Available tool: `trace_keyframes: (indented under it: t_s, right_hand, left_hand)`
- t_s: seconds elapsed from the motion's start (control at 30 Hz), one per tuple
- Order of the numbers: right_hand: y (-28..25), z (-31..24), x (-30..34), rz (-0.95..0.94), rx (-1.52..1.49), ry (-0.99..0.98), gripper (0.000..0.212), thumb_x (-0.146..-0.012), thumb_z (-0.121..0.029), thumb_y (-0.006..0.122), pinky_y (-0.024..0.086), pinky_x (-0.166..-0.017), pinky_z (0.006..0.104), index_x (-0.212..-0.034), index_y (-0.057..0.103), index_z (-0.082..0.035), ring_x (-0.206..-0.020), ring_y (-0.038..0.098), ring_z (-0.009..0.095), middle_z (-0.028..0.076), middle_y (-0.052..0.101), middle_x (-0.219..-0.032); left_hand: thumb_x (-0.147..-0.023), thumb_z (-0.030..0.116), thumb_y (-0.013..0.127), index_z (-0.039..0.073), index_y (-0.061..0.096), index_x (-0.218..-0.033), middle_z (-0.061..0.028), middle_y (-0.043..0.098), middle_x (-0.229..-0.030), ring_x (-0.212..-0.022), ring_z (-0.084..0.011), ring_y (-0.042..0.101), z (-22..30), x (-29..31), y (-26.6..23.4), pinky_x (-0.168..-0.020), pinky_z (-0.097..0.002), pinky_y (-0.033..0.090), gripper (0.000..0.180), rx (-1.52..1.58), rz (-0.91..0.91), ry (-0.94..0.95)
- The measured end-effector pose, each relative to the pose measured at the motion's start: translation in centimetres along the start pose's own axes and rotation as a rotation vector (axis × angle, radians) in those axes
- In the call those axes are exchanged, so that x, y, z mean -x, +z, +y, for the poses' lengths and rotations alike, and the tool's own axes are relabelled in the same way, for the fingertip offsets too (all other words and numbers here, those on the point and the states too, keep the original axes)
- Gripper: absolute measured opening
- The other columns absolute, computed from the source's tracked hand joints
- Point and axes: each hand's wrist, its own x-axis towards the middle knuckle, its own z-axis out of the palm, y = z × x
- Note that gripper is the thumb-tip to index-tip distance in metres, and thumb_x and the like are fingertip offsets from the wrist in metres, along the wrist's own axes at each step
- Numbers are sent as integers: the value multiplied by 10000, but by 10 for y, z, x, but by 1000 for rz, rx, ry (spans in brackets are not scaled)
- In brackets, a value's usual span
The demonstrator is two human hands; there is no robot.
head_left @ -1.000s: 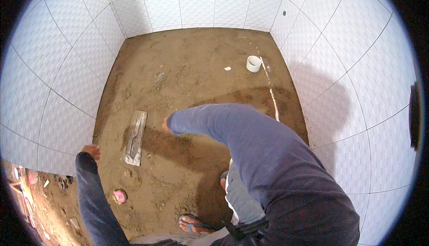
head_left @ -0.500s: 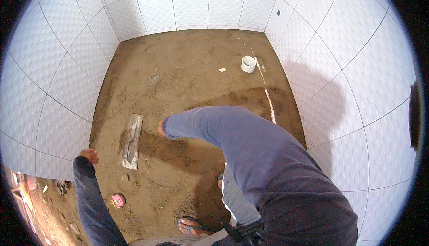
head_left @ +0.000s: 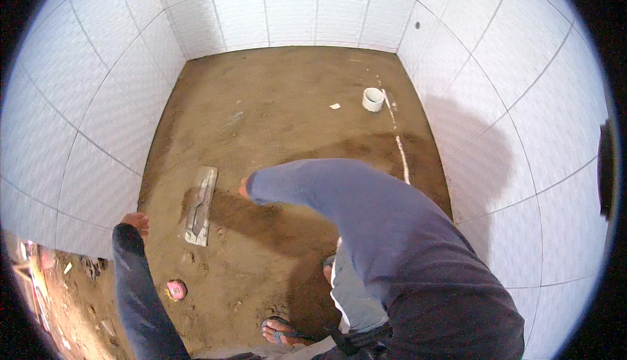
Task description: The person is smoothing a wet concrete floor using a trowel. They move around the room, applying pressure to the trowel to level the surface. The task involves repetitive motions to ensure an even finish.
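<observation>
My left hand (head_left: 136,221) is low beside the bottom edge of the left tiled wall, its fingers curled closed. Whatever they may hold is too small to make out. My right arm reaches across to the left, and only a bit of my right hand (head_left: 243,188) shows past the cuff; its fingers are hidden. Between the two hands a long flat metal plastering trowel (head_left: 201,206) lies on the brown sandy floor (head_left: 281,98), touched by neither. Toward me, a pink tape measure (head_left: 176,289) rests on the sand near my left forearm.
White tiled walls (head_left: 290,14) enclose the floor on three sides. A short white pipe end (head_left: 373,100) stands out of the sand at the far right, by a broken white line (head_left: 402,159). My sandalled foot (head_left: 284,331) is at the near edge. Debris (head_left: 49,288) lies lower left.
The whole view has shifted slightly, so the floor and walls sit a little further right and look blurrier. Both hands keep nearly the same places; the trowel and tape measure have not moved.
</observation>
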Motion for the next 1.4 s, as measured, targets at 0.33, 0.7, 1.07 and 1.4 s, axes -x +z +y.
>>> trace_keyframes:
  t_s: [0.33, 0.7, 1.07, 1.4]
  right_hand:
    - [-37, -7, 38, -118, 29, 35, 322, -753, -239, 729, 567, -768, 482, -1011, 723, -46, -987, 673, 374, 188, 708, -1019]
    - [-21, -2, 27, -98, 22, 49, 326, -777, -203, 712, 546, -823, 499, -1063, 698, -48, -1034, 647, 392, 205, 682, -1095]
    - [-17, -3, 30, -152, -11, 71, 319, -823, -232, 682, 544, -839, 491, -1062, 683, -21, -1018, 650, 396, 217, 681, -1055]
    - [-27, -2, 15, 97, -320, 153, 255, -850, -230, 642, 523, -859, 511, -1029, 668, -51, -1005, 642, 388, 187, 688, -993]
  left_hand:
    - [-886, 174, 646, 22, 611, -1044, -109, 665, -932, -842, -272, 655, 23, 23, 11, -688, -482, 552, 222, -352, 51, 193]
    - [-887, 223, 691, 22, 625, -1074, -97, 668, -922, -797, -243, 657, 65, 84, 48, -670, -410, 568, 282, -250, 210, 80]
    - [-881, 272, 689, 4, 679, -1064, -107, 706, -905, -745, -221, 693, 62, 26, 60, -663, -374, 590, 324, -633, 169, 76]
    - [-895, 315, 668, 61, 697, -1111, -58, 717, -853, -775, -147, 692, 119, 23, 109, -626, -289, 505, 334, 44, 362, 387]
